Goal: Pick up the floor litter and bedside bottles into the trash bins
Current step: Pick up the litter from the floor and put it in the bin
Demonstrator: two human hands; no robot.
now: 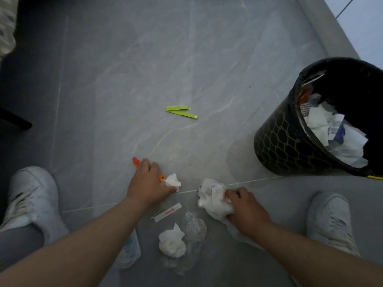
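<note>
Grey marbled floor (207,59) carries the litter. Low in the centre of the frame, the right grip (244,210) curls round a crumpled white tissue (213,198). The left grip (149,181) lies over an orange wrapper (135,161), its thumb by a small tissue wad (173,180); I cannot tell whether it pinches anything. A tissue ball (172,242) and paper strip (169,212) lie below, and a green strip (181,112) sits mid-frame. At the right, a black bin (290,141) holds paper.

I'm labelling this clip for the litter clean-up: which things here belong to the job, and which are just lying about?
Job: green strips, orange wrapper and small tissue at the left hand, tissue wad gripped by the right hand, crumpled tissue, paper strip, clear plastic, trash bin.
Not part of it: white shoes, dark furniture leg.
</note>
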